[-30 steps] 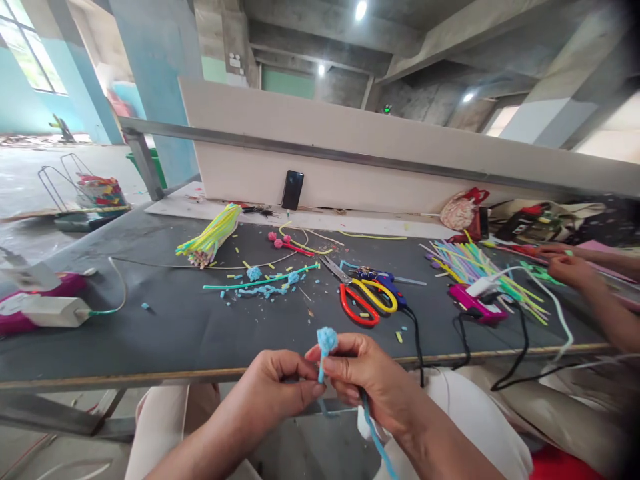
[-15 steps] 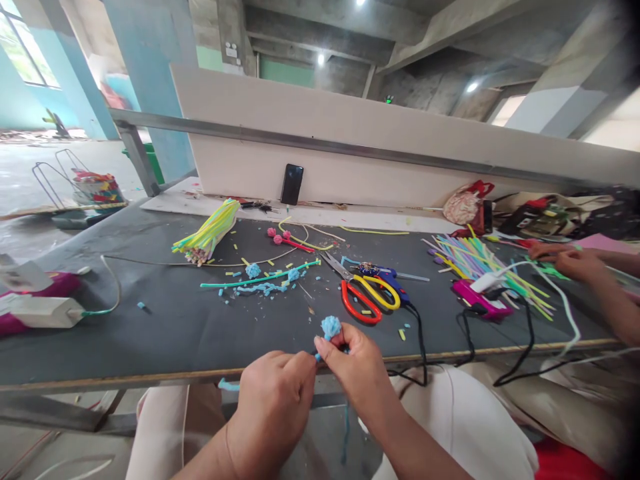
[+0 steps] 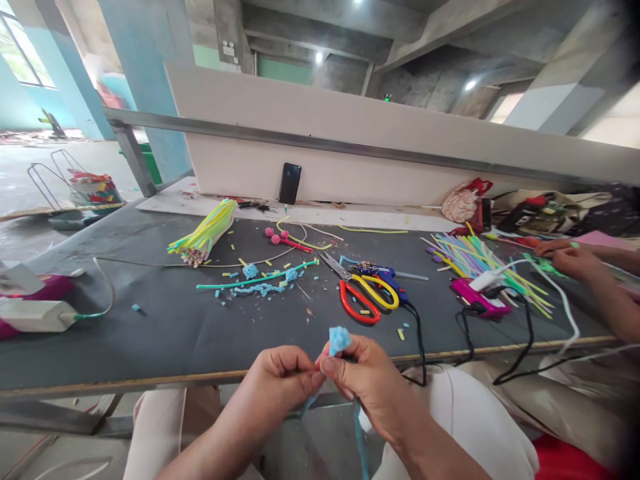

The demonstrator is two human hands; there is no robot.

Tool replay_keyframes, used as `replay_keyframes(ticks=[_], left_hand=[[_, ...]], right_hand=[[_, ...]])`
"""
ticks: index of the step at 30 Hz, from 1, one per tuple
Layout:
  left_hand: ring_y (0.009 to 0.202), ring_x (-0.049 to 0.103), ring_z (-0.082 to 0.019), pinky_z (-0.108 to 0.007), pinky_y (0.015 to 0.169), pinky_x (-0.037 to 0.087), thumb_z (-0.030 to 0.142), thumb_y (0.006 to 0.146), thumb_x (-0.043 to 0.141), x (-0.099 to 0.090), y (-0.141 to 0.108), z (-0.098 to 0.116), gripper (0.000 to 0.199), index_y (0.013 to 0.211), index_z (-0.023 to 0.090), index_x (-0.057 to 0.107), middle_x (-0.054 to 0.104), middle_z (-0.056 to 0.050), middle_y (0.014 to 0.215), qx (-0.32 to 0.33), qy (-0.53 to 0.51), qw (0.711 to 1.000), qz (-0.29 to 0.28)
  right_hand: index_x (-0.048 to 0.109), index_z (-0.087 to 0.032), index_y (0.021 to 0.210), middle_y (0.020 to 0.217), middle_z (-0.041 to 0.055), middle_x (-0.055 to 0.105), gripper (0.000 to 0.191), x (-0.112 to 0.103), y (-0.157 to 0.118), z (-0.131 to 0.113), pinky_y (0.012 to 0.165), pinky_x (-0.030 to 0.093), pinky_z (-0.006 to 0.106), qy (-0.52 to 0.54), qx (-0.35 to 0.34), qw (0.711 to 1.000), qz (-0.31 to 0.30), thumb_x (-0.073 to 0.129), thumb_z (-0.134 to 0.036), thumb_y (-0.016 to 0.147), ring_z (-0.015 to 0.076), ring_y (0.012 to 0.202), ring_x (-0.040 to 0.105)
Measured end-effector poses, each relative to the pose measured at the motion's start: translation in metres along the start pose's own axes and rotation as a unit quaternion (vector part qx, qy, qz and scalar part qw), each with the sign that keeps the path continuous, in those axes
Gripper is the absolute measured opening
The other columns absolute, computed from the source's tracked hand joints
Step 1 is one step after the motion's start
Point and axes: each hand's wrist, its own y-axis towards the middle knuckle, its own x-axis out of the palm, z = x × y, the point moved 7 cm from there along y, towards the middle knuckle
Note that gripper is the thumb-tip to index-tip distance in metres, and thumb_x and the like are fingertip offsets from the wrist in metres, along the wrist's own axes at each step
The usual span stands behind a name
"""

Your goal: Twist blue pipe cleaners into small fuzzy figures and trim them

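Observation:
At the table's front edge, my right hand (image 3: 367,367) pinches a light blue fuzzy pipe cleaner ball (image 3: 340,340), which sticks up above the thumb. My left hand (image 3: 290,377) is closed at the ball's base, its fingertips meeting the right hand's; a blue strand seems to run from them, partly hidden. Another blue pipe cleaner (image 3: 360,440) hangs below my right hand. Beyond the hands lie scissors (image 3: 367,297) with one red and one yellow handle, a blue glue gun (image 3: 387,280), a teal pipe cleaner (image 3: 257,280) and two blue balls, one at the left (image 3: 250,271).
A yellow-green pipe cleaner bundle (image 3: 207,233) lies back left, near pink balls on red stems (image 3: 280,237). A phone (image 3: 290,183) leans on the board. At right are loose pipe cleaners (image 3: 480,257), a magenta power strip (image 3: 480,298) with cables, and another person's hands (image 3: 570,257).
My left hand has turned from a fist into a fingertip pinch beside the right thumb. The blue ball has tipped and moved slightly down and right. The hanging strand has shifted right.

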Motion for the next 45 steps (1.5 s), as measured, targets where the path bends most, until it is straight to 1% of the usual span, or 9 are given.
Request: replay_keyframes(ticks=[3,9,14,22,27,32,38,40,45], left_hand=[[0.050,0.034,-0.008,-0.021,0.050,0.026,0.028,0.077,0.054,-0.002,-0.006,0.010,0.025,0.055,0.016,0.050,0.041,0.005,0.052,0.117,0.201,0.971,0.061],[0.045,0.042,-0.011,-0.026,0.049,0.026,0.009,0.081,0.042,0.014,-0.033,0.035,0.029,0.054,0.018,0.051,0.050,0.002,0.047,0.391,0.493,0.762,0.153],[0.063,0.058,-0.016,-0.025,0.060,0.040,0.016,0.081,0.049,0.006,-0.024,0.038,0.014,0.071,0.019,0.059,0.063,-0.001,0.066,0.296,0.460,0.822,0.159],[0.056,0.042,-0.010,-0.020,0.053,0.033,0.021,0.077,0.052,-0.003,-0.007,0.025,0.019,0.060,0.016,0.058,0.048,0.003,0.056,0.126,0.203,0.968,0.081],[0.052,0.034,-0.008,-0.021,0.049,0.028,0.026,0.072,0.056,-0.001,-0.002,0.016,0.014,0.064,0.015,0.058,0.042,0.005,0.055,0.069,0.088,0.993,0.049],[0.056,0.044,-0.010,-0.020,0.053,0.034,0.019,0.075,0.056,-0.005,-0.007,0.027,0.015,0.062,0.016,0.059,0.051,0.003,0.057,0.158,0.239,0.949,0.131],[0.054,0.047,-0.013,-0.025,0.056,0.034,0.009,0.084,0.043,0.011,-0.026,0.034,0.029,0.059,0.017,0.055,0.056,-0.001,0.057,0.381,0.490,0.760,0.192],[0.051,0.045,-0.013,-0.027,0.053,0.031,0.008,0.083,0.042,0.013,-0.026,0.033,0.030,0.057,0.017,0.054,0.053,-0.001,0.054,0.396,0.503,0.743,0.196],[0.055,0.045,-0.010,-0.022,0.054,0.033,0.019,0.078,0.053,-0.008,-0.003,0.023,0.018,0.061,0.016,0.058,0.052,0.001,0.057,0.183,0.211,0.950,0.137]], right_hand=[[0.053,-0.018,0.059,0.048,-0.0068,0.041,0.027,-0.006,0.003,0.006,0.043,0.023,0.023,-0.070,-0.021,0.995,0.070,0.070,-0.038,0.066,0.0074,0.043,0.032],[0.041,-0.021,0.053,0.046,-0.0069,0.037,0.033,-0.016,0.010,0.007,0.047,0.027,0.024,-0.155,-0.064,0.971,0.172,0.064,-0.037,0.070,0.0100,0.047,0.033],[0.041,-0.022,0.056,0.041,-0.0095,0.033,0.034,-0.010,0.014,0.011,0.041,0.022,0.023,-0.127,-0.021,0.981,0.142,0.066,-0.041,0.070,0.0080,0.039,0.029],[0.063,-0.017,0.086,0.051,-0.0076,0.043,0.037,0.006,-0.003,-0.005,0.041,0.022,0.021,0.029,-0.001,0.999,0.027,0.069,-0.048,0.068,0.0060,0.041,0.031],[0.066,-0.015,0.077,0.041,-0.0091,0.036,0.027,-0.001,-0.005,-0.004,0.041,0.017,0.022,0.022,0.014,0.999,0.046,0.071,-0.040,0.066,0.0060,0.039,0.027],[0.053,-0.019,0.058,0.048,-0.0074,0.040,0.026,-0.008,0.003,-0.004,0.044,0.021,0.024,-0.067,-0.027,0.994,0.078,0.068,-0.037,0.067,0.0072,0.043,0.029],[0.047,-0.020,0.057,0.060,-0.0016,0.050,0.024,-0.008,0.003,-0.012,0.059,0.035,0.028,-0.251,-0.151,0.935,0.201,0.058,-0.030,0.076,0.0145,0.059,0.045],[0.046,-0.020,0.055,0.061,-0.0007,0.050,0.025,-0.009,0.001,-0.015,0.061,0.035,0.029,-0.283,-0.176,0.912,0.240,0.059,-0.028,0.075,0.0151,0.060,0.045],[0.056,-0.018,0.068,0.052,-0.0060,0.041,0.022,-0.003,0.012,0.006,0.046,0.026,0.023,-0.027,-0.034,0.997,0.065,0.064,-0.037,0.074,0.0085,0.046,0.033]])
